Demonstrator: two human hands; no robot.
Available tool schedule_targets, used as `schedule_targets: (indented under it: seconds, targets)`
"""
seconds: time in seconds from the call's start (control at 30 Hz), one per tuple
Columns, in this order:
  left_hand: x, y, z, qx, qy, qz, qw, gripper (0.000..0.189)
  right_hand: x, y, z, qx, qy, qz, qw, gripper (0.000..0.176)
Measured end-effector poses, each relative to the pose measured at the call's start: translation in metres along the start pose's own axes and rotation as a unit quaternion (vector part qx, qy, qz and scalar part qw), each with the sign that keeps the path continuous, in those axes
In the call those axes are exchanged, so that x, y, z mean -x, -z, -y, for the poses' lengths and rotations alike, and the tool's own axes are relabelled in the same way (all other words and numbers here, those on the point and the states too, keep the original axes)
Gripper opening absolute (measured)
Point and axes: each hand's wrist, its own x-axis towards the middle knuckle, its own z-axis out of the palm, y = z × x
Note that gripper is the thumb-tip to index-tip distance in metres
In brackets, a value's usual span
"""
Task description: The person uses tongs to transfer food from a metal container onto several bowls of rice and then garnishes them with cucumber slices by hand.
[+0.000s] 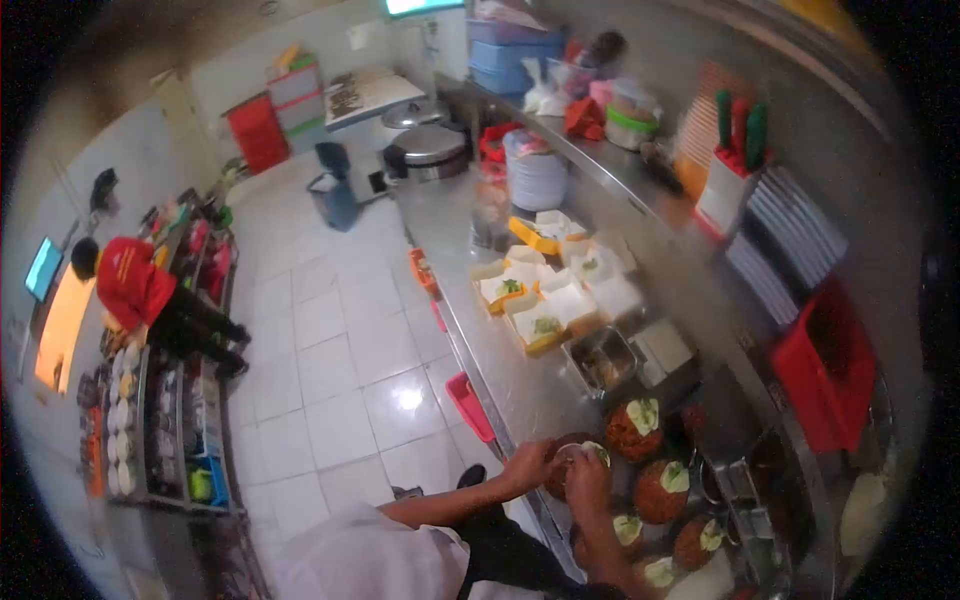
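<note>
My left hand (530,466) reaches in from the left and my right hand (588,482) from below. Their curled fingers meet at a small round thing with a pale rim (568,454), too blurred to name. Under them lies a reddish-brown mound of food (555,484), partly hidden by my fingers. Similar mounds, each topped with pale green leaf, sit to the right, among them a large one (630,438) and another (660,496). Just beyond my hands stands a metal container (602,362) with some brown contents.
Open takeaway boxes (548,318) with bits of green cover the steel counter (470,290). Behind them rises a plate stack (535,172). A knife holder (728,190) and red bin (825,365) line the wall. A person in red (135,280) bends over shelving across the tiled floor.
</note>
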Motion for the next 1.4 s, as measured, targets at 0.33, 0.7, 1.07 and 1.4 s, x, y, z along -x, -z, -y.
schedule_targets:
  seconds: [0.33, 0.7, 1.07, 1.4]
  targets:
    - [0.005, 0.006, 0.02, 0.002, 0.034, -0.08, 0.996, 0.028, -0.022, -0.004, 0.016, -0.076, 0.001, 0.011, 0.997, 0.021]
    - [-0.037, 0.022, 0.074, 0.034, 0.037, -0.102, 0.993, 0.026, -0.073, -0.054, -0.003, -0.221, -0.122, -0.043, 0.967, 0.028]
    - [-0.11, 0.008, 0.218, -0.039, -0.011, -0.017, 0.999, 0.036, 0.111, 0.067, -0.093, -0.521, -0.41, -0.357, 0.658, 0.018]
    - [-0.05, -0.03, 0.016, -0.033, -0.19, -0.085, 0.978, 0.026, 0.3, 0.076, -0.249, -0.468, -0.452, -0.492, 0.578, 0.022]
